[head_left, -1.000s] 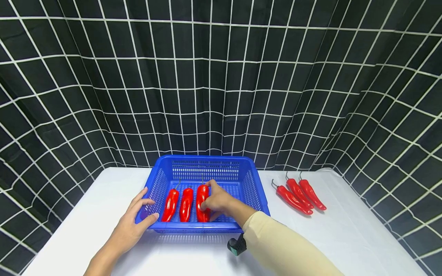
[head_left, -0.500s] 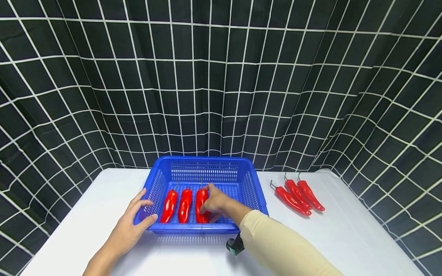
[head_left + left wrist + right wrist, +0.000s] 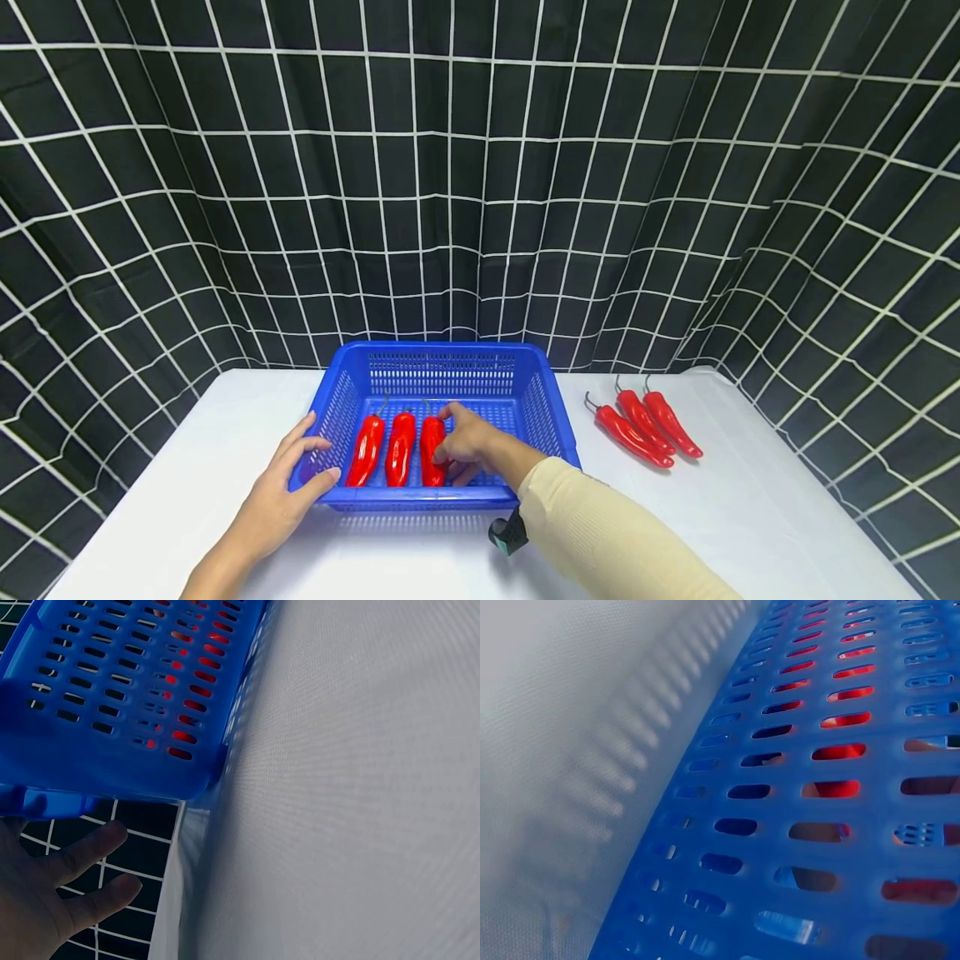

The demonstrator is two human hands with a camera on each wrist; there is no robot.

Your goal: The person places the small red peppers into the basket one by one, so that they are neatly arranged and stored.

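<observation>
Pinching one red pepper (image 3: 430, 443) inside the blue basket (image 3: 420, 493), our right hand (image 3: 468, 442) seems to align it beside two others (image 3: 401, 450). Our left hand (image 3: 285, 483), fingers loosely spread at the basket's near-left corner, probably steadies it.

A solid blue basket (image 3: 420, 493) is patterned with slotted rows. The peppers (image 3: 401, 450) are plain, glossy red. The tablecloth (image 3: 757, 517) is plain white, the curtain (image 3: 467, 167) black with a white grid, the sleeve (image 3: 600, 521) pale cream.
</observation>
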